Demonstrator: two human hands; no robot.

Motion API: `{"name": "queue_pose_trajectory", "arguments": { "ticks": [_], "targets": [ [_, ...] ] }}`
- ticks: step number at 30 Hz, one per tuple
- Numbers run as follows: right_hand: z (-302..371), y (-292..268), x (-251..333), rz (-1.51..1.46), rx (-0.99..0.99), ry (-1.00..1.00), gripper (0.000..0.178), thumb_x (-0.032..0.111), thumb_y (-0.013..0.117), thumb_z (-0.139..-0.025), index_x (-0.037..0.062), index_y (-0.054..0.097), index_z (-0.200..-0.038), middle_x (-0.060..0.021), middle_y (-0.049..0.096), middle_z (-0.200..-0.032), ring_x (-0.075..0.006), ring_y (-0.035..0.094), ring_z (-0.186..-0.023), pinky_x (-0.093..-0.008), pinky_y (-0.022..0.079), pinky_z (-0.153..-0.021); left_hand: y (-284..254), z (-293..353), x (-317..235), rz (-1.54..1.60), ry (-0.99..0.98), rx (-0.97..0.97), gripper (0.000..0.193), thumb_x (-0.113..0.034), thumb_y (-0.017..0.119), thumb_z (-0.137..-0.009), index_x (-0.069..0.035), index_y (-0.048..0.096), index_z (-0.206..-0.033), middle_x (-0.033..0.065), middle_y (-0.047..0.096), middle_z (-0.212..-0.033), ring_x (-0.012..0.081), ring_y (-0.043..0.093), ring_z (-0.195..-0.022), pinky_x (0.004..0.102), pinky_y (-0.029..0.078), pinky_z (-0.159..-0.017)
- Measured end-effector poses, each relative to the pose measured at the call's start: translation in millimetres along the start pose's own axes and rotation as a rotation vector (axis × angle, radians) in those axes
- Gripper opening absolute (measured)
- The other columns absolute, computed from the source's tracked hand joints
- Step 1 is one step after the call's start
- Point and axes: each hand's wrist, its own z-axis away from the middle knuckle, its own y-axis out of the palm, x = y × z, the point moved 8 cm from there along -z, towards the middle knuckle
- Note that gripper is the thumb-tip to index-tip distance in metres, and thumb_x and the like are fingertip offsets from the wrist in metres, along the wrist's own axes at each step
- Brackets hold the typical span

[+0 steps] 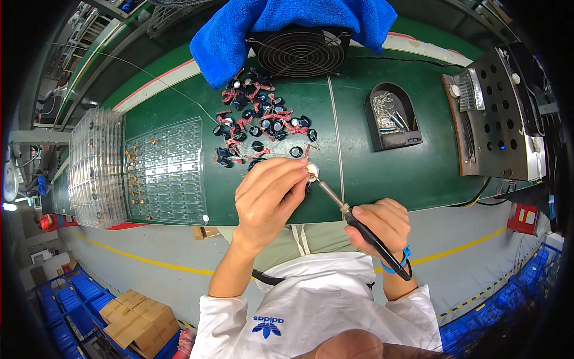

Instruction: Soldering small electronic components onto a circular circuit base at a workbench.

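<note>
My left hand point(263, 200) is at the front edge of the green bench, its fingertips pinched on a small round silvery part point(313, 172) with a reddish lead. My right hand point(384, 226) is closed around the black handle of a soldering iron point(372, 238). The iron's metal tip points up and left and meets the round part, or comes very near it; contact is too small to make out. Just beyond my left fingers lies a loose pile of small dark round parts with red wires point(277, 125). One such part point(296, 151) sits right by the fingertips.
On the left are a clear compartment tray point(170, 173) with small orange pieces and a stack of clear trays point(95, 170). A fan point(299, 52) under a blue towel point(233, 36) stands at the back. Rightward are a black bin point(397, 140) and a perforated metal box point(502, 116).
</note>
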Motion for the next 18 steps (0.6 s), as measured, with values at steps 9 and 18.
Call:
{"name": "queue_pose_trajectory", "arguments": {
  "ticks": [9,18],
  "targets": [
    [1,-3,-4,-0.016,-0.04,-0.013,0.033,0.024,0.083,-0.088,-0.002,0.071,-0.103,-0.0135,0.071,-0.076,-0.0233,0.063,-0.054,-0.0316,0.047,-0.05,5,-1,1,-0.01,0.004,0.006,0.025,0.013,0.082,-0.073,0.004,0.073,-0.094,0.013,0.078,-0.1,0.0287,0.074,-0.092,0.035,0.059,-0.081],
    [-2,0,-1,0.01,-0.105,0.034,0.041,0.034,0.078,-0.093,-0.0055,0.072,-0.102,-0.0139,0.071,-0.075,-0.0283,0.065,-0.059,-0.0356,0.052,-0.056,-13,0,1,0.012,-0.016,-0.008,0.026,0.011,0.082,-0.071,0.0,0.074,-0.094,0.0117,0.077,-0.096,0.0288,0.074,-0.092,0.0371,0.06,-0.082]
  ]
}}
